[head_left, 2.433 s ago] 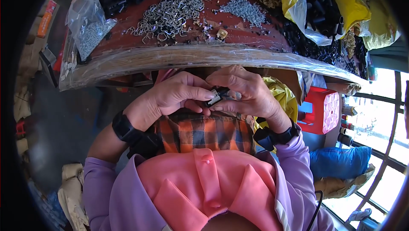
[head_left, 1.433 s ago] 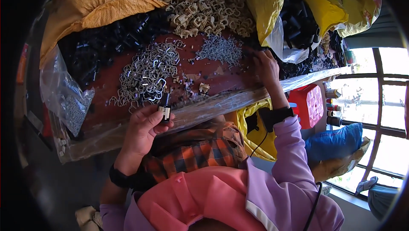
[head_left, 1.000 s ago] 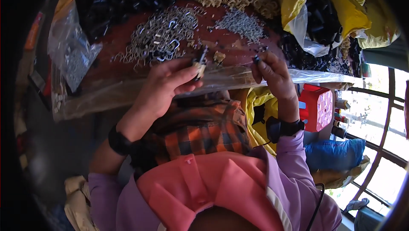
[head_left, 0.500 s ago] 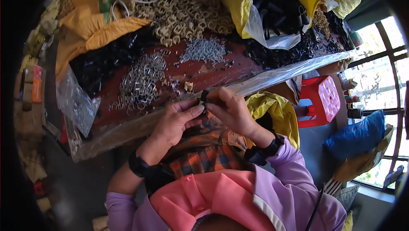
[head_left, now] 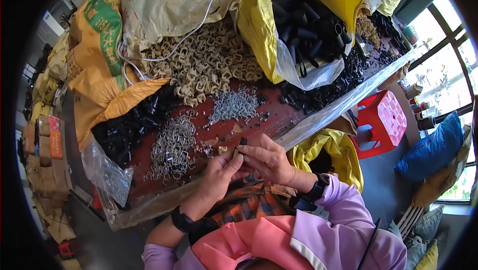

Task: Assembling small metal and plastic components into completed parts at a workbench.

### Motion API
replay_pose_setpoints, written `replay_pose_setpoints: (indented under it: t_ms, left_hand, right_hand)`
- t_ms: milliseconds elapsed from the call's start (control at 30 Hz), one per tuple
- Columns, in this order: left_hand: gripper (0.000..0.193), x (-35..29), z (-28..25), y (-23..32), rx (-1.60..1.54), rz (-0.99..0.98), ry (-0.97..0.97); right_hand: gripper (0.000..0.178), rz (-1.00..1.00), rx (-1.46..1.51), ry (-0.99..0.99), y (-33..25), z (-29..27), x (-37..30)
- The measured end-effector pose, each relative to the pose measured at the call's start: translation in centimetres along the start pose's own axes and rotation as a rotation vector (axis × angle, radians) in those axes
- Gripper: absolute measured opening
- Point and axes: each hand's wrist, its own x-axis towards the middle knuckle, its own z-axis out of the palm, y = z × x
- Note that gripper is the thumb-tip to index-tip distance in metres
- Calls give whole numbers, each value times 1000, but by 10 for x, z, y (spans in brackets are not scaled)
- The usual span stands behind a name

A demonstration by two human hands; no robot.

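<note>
In front of my body, at the near edge of the table, my two hands meet around a small black part [head_left: 243, 141]. My left hand [head_left: 218, 178] pinches it from below between thumb and fingers. From the other side, my right hand [head_left: 271, 161] closes thumb and forefinger on the same part, hiding most of it. Just beyond my fingers on the red tabletop [head_left: 239, 129] lies a small beige piece [head_left: 222, 149]. Bent metal clips [head_left: 172, 143] are heaped farther left, and a pile of small silvery screws [head_left: 234, 106] sits behind my hands.
Beige plastic clips [head_left: 209, 61] spread across the back, near an orange woven sack [head_left: 97, 71]. Black parts [head_left: 132, 125] are piled at left. A yellow bag [head_left: 259, 26] holds black tubes [head_left: 303, 26]. Right of me are another yellow bag [head_left: 343, 158] and a red stool [head_left: 391, 120].
The whole view has shifted, so the table's back and its sacks show more. My hands stay together on the small black part, with the right fingers now drawn closer around it.
</note>
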Motion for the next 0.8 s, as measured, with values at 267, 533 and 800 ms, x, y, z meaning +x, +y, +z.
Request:
replay_pose_setpoints:
  t_ms: [267,533,800]
  left_hand:
    - [29,5,-5,3,-46,88,-80]
    - [26,-17,-34,11,-37,180,-25]
    - [33,-39,-52,-4,-18,257,36]
  right_hand:
    - [27,-32,0,-45,5,2,12]
    - [14,-3,-574,440,38,-68,85]
    - [28,367,-928,341,159,-94,99]
